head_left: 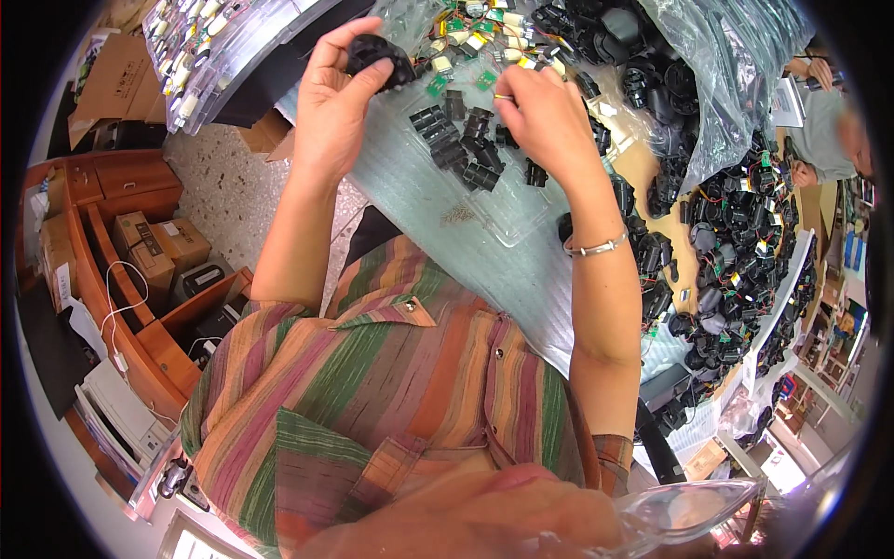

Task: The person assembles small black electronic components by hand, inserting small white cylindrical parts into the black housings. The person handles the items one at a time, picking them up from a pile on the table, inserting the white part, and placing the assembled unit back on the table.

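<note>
My left hand is closed around a rounded black plastic part, holding it above the table's far side with the thumb across its face. Off to the right, my right hand has its fingers pinched together; a small yellow bit shows at the fingertips, too small to name. Just beyond those fingertips lies a small green circuit board. Between and below my hands, several black rectangular plastic pieces are spread on the foam-covered table. A heap of wired motors and small boards sits at the far edge.
Tiny metal screws lie on a clear plastic tray. Black parts fill clear plastic bags and pile up along the right. At far left stands a clear bin of wired components. Another person is at far right.
</note>
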Motion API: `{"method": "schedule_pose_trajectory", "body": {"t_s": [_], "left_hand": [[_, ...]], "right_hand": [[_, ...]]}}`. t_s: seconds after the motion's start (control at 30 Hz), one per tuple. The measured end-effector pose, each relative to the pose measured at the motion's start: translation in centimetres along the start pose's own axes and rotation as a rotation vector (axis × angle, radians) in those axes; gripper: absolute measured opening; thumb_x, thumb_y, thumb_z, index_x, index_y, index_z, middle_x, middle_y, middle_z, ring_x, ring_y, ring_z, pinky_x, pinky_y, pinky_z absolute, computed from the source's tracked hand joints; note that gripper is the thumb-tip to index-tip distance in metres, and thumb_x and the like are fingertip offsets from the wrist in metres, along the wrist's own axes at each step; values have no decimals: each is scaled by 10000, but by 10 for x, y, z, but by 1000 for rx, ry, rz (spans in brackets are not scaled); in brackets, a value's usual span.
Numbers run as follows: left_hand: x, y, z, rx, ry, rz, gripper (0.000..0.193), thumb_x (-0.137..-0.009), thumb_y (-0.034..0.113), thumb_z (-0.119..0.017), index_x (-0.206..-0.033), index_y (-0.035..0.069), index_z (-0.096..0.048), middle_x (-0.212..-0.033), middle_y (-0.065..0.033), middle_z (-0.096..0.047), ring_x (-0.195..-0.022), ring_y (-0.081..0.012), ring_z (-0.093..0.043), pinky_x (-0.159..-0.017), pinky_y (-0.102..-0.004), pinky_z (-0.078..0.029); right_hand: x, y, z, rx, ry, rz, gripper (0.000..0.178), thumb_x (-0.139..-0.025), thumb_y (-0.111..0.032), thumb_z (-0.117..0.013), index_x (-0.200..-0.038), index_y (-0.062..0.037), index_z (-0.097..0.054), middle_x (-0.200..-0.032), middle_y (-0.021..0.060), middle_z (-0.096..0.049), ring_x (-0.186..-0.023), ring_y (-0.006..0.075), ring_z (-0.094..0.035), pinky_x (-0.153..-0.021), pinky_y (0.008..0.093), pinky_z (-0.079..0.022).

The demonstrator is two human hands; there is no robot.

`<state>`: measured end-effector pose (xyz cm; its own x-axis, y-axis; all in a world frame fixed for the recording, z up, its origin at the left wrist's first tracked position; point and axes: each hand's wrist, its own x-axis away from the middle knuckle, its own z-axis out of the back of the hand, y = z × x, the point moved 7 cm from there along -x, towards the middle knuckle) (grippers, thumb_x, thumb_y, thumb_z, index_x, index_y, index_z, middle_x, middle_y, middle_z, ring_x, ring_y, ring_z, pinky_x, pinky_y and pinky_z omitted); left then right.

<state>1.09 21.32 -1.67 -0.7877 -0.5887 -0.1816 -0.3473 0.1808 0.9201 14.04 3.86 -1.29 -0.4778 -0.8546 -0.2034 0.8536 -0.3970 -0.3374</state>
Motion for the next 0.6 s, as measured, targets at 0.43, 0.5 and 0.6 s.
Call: {"method": "schedule_pose_trajectory", "body": {"t_s": [0.43,0.5,0.6], "left_hand": [[9,7,-124,-132,-809,93,381,-804,-139,-533,-1133,7,-656,-1241,-97,-623,-1223,-198,-553,-1071,-337,-399],[5,4,-136,-227,-854,63,403,-817,-145,-508,-1168,-1,-645,-1200,-98,-639,-1201,-191,-567,-1038,-319,-426],[5,-8,-150,-246,-949,226,379,-834,-130,-510,-1171,-14,-637,-1174,-95,-652,-1151,-180,-595,-991,-301,-459]], "right_hand": [[35,21,56,-1516,374,-132,170,-945,-72,-666,-1107,-34,-630,-1008,30,-656,-946,92,-598,-879,231,-471],[42,21,57,-1592,448,-118,191,-946,-63,-658,-1129,-29,-617,-1037,36,-656,-953,108,-608,-893,243,-478],[52,27,56,-1694,520,-133,245,-957,-77,-644,-1188,-28,-579,-1065,49,-650,-973,134,-620,-916,275,-491]]}}
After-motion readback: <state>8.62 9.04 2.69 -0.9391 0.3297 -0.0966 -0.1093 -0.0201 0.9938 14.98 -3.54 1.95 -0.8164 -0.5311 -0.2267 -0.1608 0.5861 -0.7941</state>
